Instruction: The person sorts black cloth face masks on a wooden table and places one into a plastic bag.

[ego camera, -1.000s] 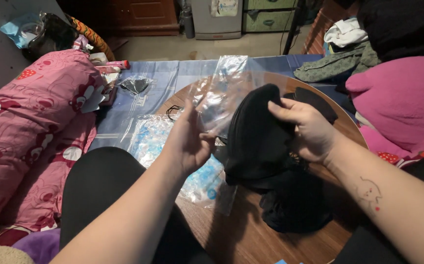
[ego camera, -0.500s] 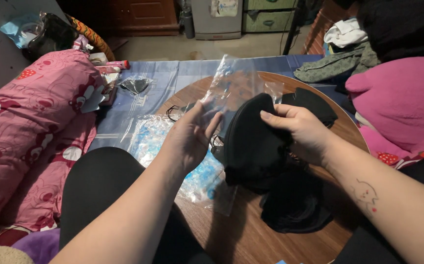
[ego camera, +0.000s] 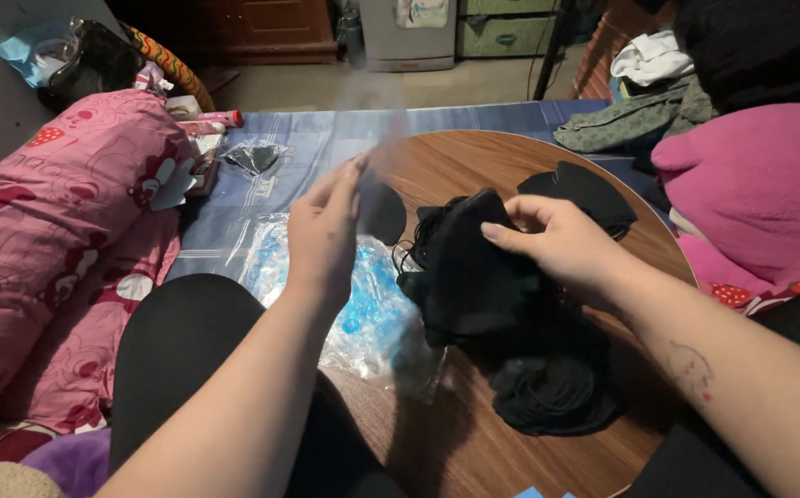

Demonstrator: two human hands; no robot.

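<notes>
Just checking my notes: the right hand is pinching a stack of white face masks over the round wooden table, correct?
Not quite. The head view shows the right hand pinching a stack of black face masks, not white ones, over the round wooden table.

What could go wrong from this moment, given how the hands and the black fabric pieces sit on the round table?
The right hand pinches only the top of the black fabric stack, so lower pieces may slide off. The left hand moves fast and blurred beside the clear plastic bags, which overhang the table edge and might get knocked off.
</notes>
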